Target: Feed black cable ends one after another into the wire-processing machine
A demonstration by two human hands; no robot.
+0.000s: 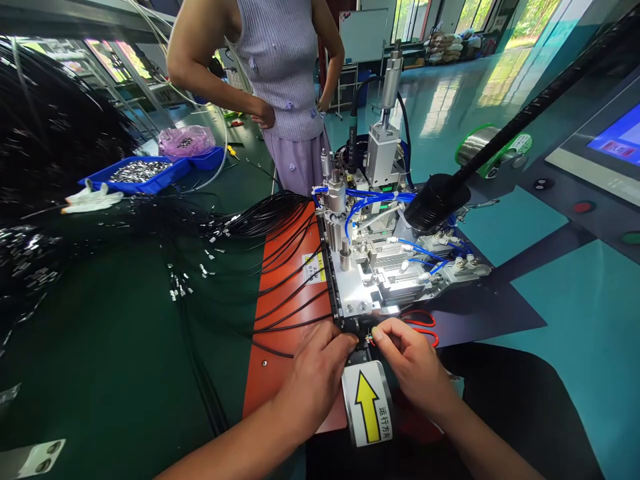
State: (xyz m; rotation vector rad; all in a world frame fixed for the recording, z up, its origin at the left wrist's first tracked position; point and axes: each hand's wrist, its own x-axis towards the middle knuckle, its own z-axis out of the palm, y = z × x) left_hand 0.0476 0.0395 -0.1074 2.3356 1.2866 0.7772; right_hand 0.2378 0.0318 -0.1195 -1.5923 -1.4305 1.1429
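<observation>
My left hand (323, 353) is closed at the near end of the machine's black feed track (330, 290), its fingers pressed on a black cable (273, 350) that runs in from the left. Facing it, my right hand (407, 353) pinches with thumb and forefinger beside a small metal piece; what lies between the fingertips is too small to make out. Several more black cables (295, 310) lie across the orange plate (280, 327) into the track. Just below my fingertips is a white guide plate (367, 407) with a yellow arrow.
Red-handled scissors (427, 320) lie behind my right hand. The machine (395, 253) with blue tubes stands ahead. Cable bundles (270, 213) and a blue tray (145, 173) of metal parts are on the green table (120, 347). A person (285, 73) stands opposite. A solder spool (480, 147) is at right.
</observation>
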